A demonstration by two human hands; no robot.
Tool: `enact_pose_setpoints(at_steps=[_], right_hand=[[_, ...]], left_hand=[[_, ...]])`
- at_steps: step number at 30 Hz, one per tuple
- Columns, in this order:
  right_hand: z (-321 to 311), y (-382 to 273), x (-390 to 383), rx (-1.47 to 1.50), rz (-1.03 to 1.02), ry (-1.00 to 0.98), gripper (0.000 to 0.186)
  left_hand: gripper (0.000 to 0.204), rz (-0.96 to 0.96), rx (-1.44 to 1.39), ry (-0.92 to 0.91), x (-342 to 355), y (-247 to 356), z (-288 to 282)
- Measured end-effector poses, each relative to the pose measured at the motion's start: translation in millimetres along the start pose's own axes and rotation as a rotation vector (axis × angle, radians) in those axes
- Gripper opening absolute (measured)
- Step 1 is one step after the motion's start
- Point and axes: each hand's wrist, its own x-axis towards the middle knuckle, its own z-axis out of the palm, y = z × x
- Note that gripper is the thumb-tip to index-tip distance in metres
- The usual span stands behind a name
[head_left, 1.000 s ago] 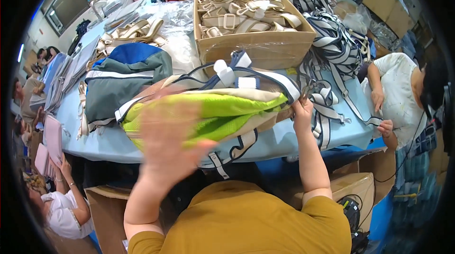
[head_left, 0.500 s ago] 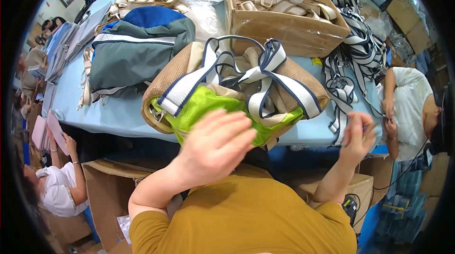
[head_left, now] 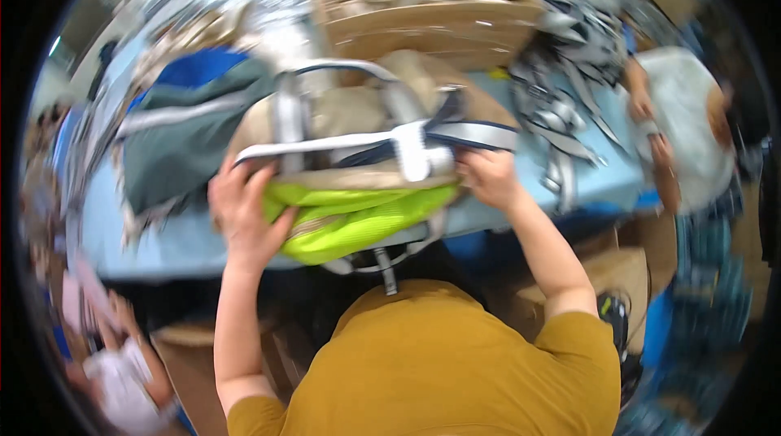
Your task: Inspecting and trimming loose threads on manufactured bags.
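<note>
Head view, motion blur across much of the frame. At the lower left, a co-worker in a white top [head_left: 122, 383] has a hand near a flat pink item [head_left: 91, 294]; you cannot tell from the blur how it is held. Beside that person, a brown cardboard carton [head_left: 191, 367] stands below the edge of the light blue surface [head_left: 175, 249]. At the left of the frame, a grey-green pouch [head_left: 187, 143] with a blue top and a pale band lies on the surface, with beige straps [head_left: 203, 33] behind it.

Your left hand [head_left: 246, 212] lies over the left end of the bag [head_left: 362, 220], thumb spread toward its bright green panel; how firmly it grips cannot be told. The bag sits at the centre of the frame, at the near edge of the surface, beige above and green on the side facing you. A white-and-navy strap [head_left: 325, 146] runs across its top. Behind it, at the upper centre, an open box [head_left: 427, 32] holds more beige straps.

Your right hand [head_left: 488, 176] has its fingers curled onto the bag's right end, grasping it just below the strap. At the upper right, a pile of white-and-dark straps [head_left: 573, 41] trails down over the surface. At the right edge, another co-worker in a pale top [head_left: 683, 135] has both hands near a strap end.
</note>
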Motion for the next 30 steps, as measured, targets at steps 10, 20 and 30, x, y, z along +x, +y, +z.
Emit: enact_pose_setpoints(at_steps=[10, 20, 30], right_hand=[[39, 46, 24, -0.126, 0.215, 0.06, 0.009], [-23, -23, -17, 0.211, 0.081, 0.141, 0.012], [-39, -52, 68, 0.441, 0.564, 0.04, 0.013]], left_hand=[[0.046, 0.181, 0.424, -0.073, 64, -46, 39], [0.021, 0.227, 0.187, 0.202, 16, 10, -14], [0.024, 0.041, -0.067, 0.208, 94, 12, -24]])
